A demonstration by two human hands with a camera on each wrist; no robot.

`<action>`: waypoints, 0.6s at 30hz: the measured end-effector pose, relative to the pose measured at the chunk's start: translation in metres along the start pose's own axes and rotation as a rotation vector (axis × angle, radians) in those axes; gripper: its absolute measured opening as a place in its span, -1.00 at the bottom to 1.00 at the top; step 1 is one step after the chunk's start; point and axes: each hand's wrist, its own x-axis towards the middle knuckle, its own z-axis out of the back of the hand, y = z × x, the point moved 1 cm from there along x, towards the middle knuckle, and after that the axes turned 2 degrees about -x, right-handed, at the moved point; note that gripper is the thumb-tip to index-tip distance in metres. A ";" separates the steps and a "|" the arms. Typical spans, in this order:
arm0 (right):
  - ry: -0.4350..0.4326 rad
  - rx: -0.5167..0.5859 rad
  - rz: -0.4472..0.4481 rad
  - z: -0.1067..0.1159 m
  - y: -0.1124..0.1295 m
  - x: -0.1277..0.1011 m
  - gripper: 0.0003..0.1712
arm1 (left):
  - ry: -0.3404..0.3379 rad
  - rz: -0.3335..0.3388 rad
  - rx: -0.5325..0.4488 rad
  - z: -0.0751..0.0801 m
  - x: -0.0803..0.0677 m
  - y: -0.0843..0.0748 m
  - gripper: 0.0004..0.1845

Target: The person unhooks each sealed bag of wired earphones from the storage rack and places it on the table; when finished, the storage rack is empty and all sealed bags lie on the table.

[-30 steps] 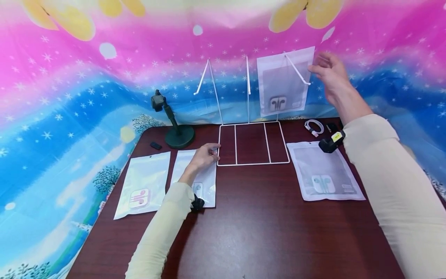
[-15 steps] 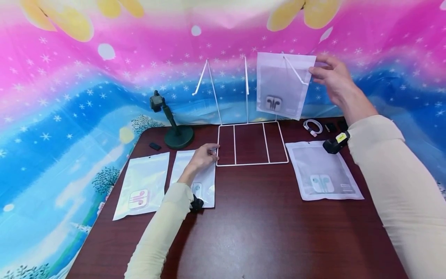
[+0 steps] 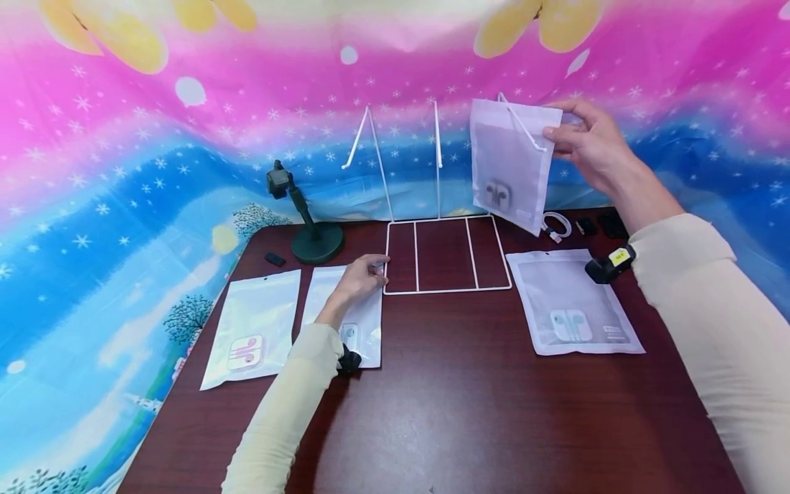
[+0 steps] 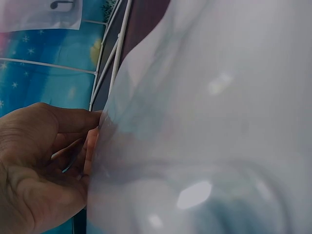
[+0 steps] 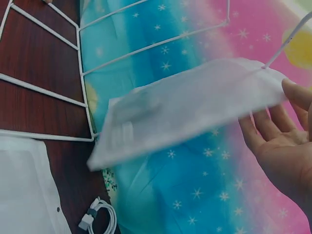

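A white wire display rack (image 3: 447,291) stands at the back of the table with three upright arms. My left hand (image 3: 358,280) pinches the left rod of its base, reaching across a zip bag (image 3: 321,288) with boxed earphones inside; that bag fills much of the left wrist view. From the rack's right arm hangs another zip bag (image 3: 509,161), with dark earphones in a case. My right hand (image 3: 595,144) pinches this bag's upper right edge between thumb and fingers. The bag (image 5: 185,112) slants toward the right hand in the right wrist view.
Another zip bag (image 3: 262,309) with pink earphones lies at the left, and one (image 3: 570,288) with green earphones at the right. A dark stand (image 3: 317,240) is at back left, a small black object (image 3: 275,259) beside it. A white cable (image 3: 557,224) lies at back right.
The hanging bag has swung and turned, its right edge now pulled toward me and lower end forward. My right hand and forearm have shifted right and slightly nearer. The left hand stays put.
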 end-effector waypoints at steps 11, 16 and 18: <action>0.035 -0.011 0.029 0.015 -0.012 -0.026 -0.52 | 0.005 -0.001 -0.006 -0.001 0.001 0.000 -0.45; 0.025 -0.026 0.046 0.020 -0.013 -0.039 -0.43 | -0.001 -0.003 0.005 0.000 0.002 0.000 -0.47; 0.021 -0.020 0.059 0.020 -0.013 -0.043 -0.47 | -0.002 -0.002 0.006 0.001 0.002 -0.001 -0.47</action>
